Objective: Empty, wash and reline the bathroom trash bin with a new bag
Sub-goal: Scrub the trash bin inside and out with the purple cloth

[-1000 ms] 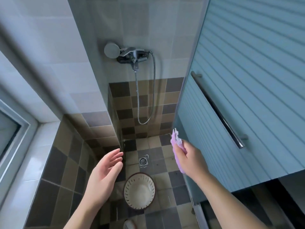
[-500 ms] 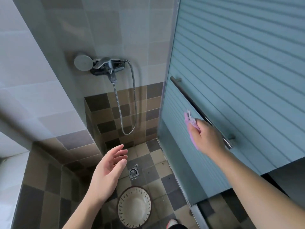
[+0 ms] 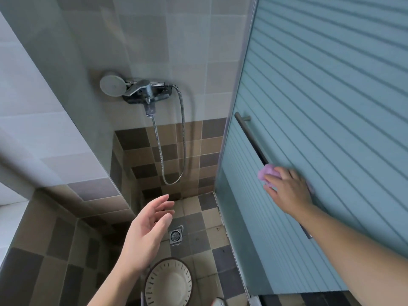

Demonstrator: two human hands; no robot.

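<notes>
The trash bin (image 3: 154, 281), white inside with slits and a dark rim, stands upright on the shower floor at the bottom centre, with no bag in it. My left hand (image 3: 148, 230) hovers above and left of it, fingers relaxed and holding nothing. My right hand (image 3: 289, 191) lies against the frosted glass door (image 3: 331, 96), its fingers over a purple cloth (image 3: 268, 172) that sits on the lower part of the door's metal handle bar (image 3: 249, 133).
A chrome shower mixer (image 3: 143, 91) with a round shower head (image 3: 110, 83) and a looping hose (image 3: 182, 140) hangs on the back wall. A square floor drain (image 3: 176, 235) lies just beyond the bin. Tiled walls close in at left.
My right hand carried the purple cloth up and to the right onto the door's handle bar. The left hand stayed open over the bin. My view tilted upward.
</notes>
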